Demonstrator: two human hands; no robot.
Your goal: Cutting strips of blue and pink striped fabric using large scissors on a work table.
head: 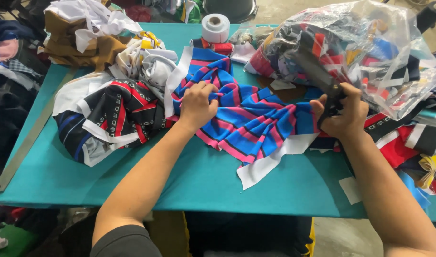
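Gripping a bunched fold of blue, pink and black striped fabric (249,116), the left hand (196,105) sits closed near the middle of a teal surface (199,181). The fabric spreads from the centre toward 4 o'clock, ending in a white band. The right hand (340,114), at 3 o'clock, is closed around the dark handles of scissors (318,76), whose blades angle up toward 1 o'clock. Just behind them, at 2 o'clock, lies a large clear plastic bag (370,52), bulging and crinkled, stuffed with mixed coloured cloth pieces. At 12 o'clock stands a white tape roll (215,27). At 9 o'clock rests a heap of black, red and white patterned fabric (111,119), touching the striped piece. A small white paper tag (349,189) lies flat at 5 o'clock.
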